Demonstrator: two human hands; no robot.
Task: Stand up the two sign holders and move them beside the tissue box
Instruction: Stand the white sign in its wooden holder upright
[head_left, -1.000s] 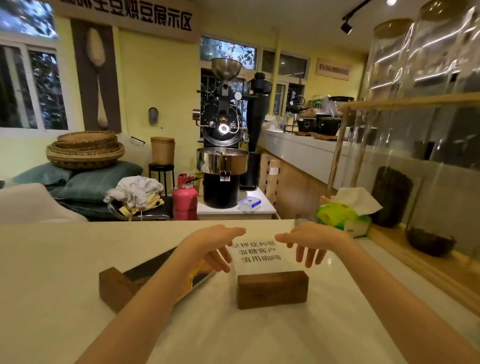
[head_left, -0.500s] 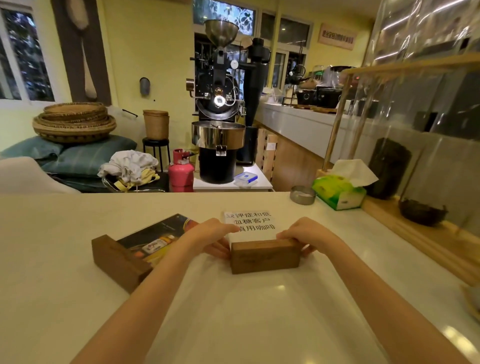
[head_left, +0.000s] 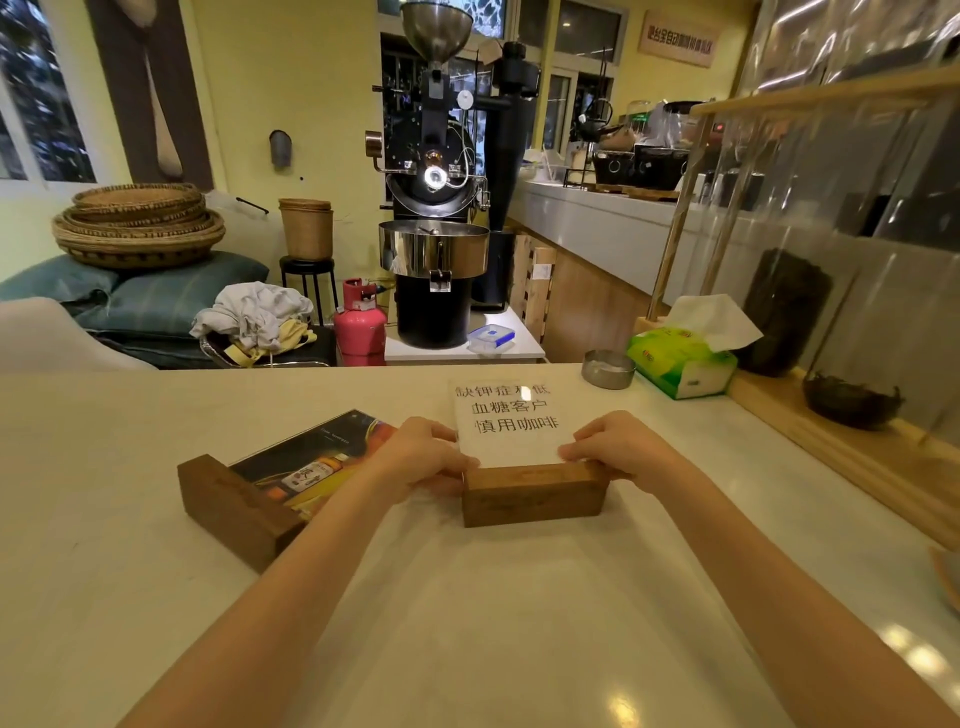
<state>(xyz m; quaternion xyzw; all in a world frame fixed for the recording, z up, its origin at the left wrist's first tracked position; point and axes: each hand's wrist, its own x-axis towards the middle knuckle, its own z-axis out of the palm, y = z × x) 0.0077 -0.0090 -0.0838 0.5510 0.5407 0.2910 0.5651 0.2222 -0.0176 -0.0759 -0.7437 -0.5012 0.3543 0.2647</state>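
Sign holder (head_left: 535, 493) ends hidden under hands (head_left: 423, 457)

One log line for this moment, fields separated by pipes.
both hands gripping text sign at its base | left hand | right hand | photo sign flat, untouched | tissue box far right

Two bare forearms enter from the 6 o'clock edge, with no sleeve, watch, bracelet or ring to be seen on either; the left hand (head_left: 423, 457) and right hand (head_left: 621, 447) are ungloved, with fingers curled and short plain nails just visible
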